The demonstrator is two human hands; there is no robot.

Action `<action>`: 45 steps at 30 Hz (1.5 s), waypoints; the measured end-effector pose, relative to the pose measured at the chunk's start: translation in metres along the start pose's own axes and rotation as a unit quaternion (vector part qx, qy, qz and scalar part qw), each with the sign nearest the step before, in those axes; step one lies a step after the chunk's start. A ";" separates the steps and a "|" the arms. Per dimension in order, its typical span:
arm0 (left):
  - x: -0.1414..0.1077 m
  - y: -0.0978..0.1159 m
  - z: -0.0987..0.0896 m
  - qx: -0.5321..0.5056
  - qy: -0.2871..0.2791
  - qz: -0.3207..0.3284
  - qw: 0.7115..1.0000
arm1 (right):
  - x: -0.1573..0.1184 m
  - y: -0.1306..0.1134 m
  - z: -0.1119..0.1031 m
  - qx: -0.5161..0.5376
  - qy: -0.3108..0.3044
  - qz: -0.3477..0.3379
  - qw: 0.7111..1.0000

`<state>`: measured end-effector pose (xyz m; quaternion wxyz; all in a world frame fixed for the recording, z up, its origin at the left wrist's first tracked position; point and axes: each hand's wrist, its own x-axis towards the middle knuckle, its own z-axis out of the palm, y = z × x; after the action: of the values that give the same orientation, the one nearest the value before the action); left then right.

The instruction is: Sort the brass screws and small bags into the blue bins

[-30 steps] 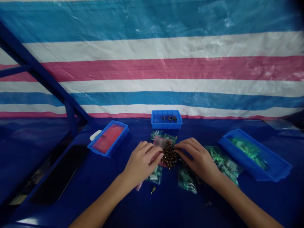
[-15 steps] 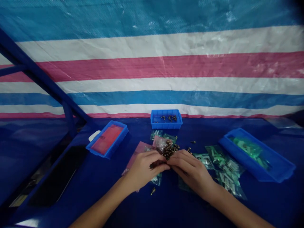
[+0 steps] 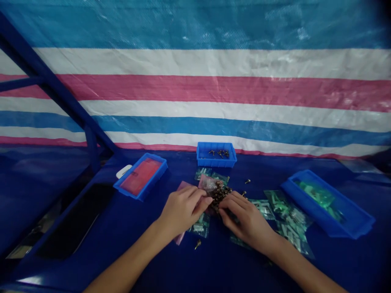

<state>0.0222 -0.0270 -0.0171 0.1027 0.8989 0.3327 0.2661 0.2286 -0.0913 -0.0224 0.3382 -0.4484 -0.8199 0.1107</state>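
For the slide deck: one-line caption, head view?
Left hand and right hand at a pile of metal parts, blue bin behind.

**Dim, soft light with a blacked-out corner**

The striped sheet (image 3: 195,87) catches most of the light, with small white glints at upper right. The blue table (image 3: 232,268) sinks into deep shadow along the bottom, broken by a pale glare patch at lower left. The upper-right corner darkens to black. At centre, the pile of small metal parts (image 3: 218,192) looks soft, its fine detail smeared.
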 end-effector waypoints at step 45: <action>0.000 -0.005 0.007 0.092 -0.013 -0.005 0.996 | -0.001 0.055 -0.016 -0.122 -0.031 0.146 0.981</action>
<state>0.0236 -0.0227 -0.0249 0.0253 0.9063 0.3587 0.2219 0.2755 -0.0628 -0.0374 0.2355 -0.5970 -0.7635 0.0723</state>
